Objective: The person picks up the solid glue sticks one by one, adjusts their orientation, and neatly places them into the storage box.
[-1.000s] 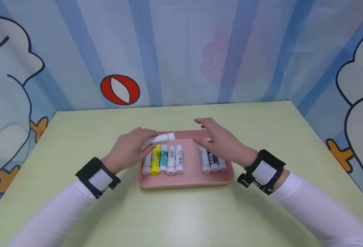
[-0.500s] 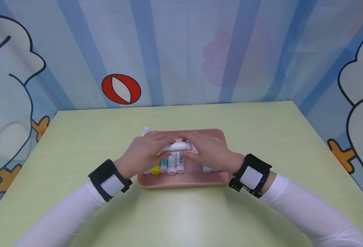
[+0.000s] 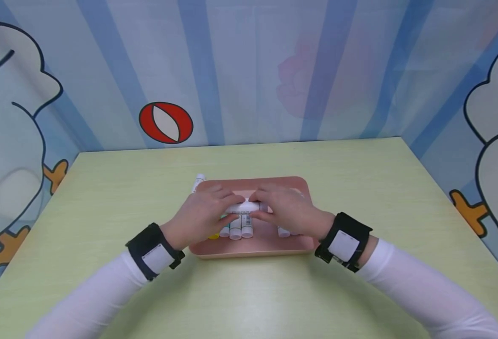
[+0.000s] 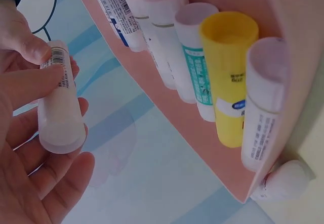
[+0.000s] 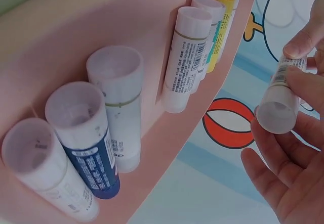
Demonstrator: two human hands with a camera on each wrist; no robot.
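Over the pink tray (image 3: 265, 246), a white glue stick (image 3: 243, 207) lies sideways between my two hands. My left hand (image 3: 204, 214) pinches its left part between thumb and fingers. Its other end is pinched by my right hand (image 3: 289, 210). In the left wrist view, the raised glue stick (image 4: 62, 113) shows a barcode label under the thumbs. A row of glue sticks lies at the tray's left, among them a yellow one (image 4: 230, 82) and a teal-labelled one (image 4: 196, 62). The right wrist view shows a blue-labelled glue stick (image 5: 90, 148) between two white ones.
Another white glue stick (image 3: 199, 181) lies outside the tray by its back left corner. The tray stands on a pale yellow-green table (image 3: 249, 292). Behind it rises a blue striped backdrop (image 3: 240, 70) with cartoon prints.
My left hand has carried the glue stick rightward from the tray's back left. My right hand has come left from the right-hand glue sticks and taken hold of the other end. Both have lowered slightly.
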